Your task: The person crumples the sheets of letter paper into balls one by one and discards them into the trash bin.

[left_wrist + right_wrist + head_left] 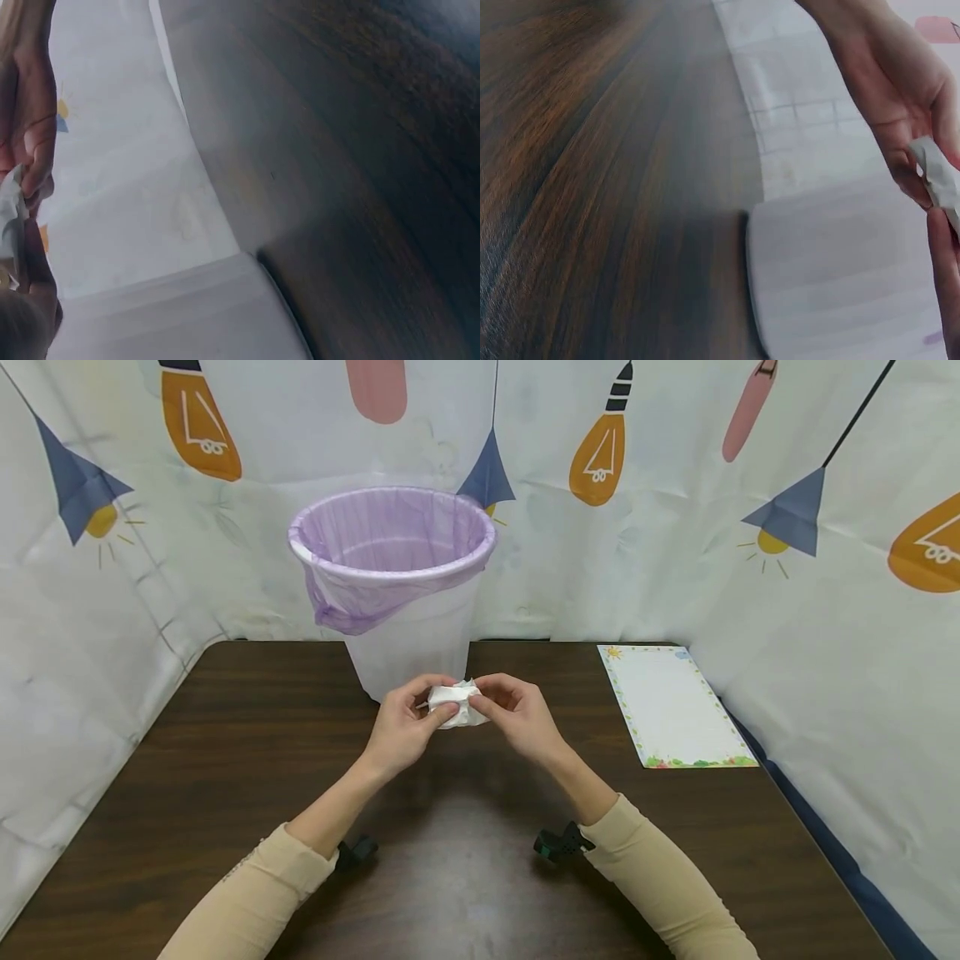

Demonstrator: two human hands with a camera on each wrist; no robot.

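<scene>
A small, crumpled piece of white paper is held in the air between both hands, in front of the bin and over the table. My left hand pinches its left side, thumb on the near face and fingers behind. On the other side, my right hand pinches it the same way, with the thumb near its right edge. Part of the paper shows at the left border of the left wrist view. The right wrist view catches the paper at its right border. Fingers hide its back.
Just beyond the hands stands a white bin lined with a purple bag, its mouth facing up. A bordered sheet of paper lies flat at the table's right side. Patterned white cloth hangs behind the dark wooden table.
</scene>
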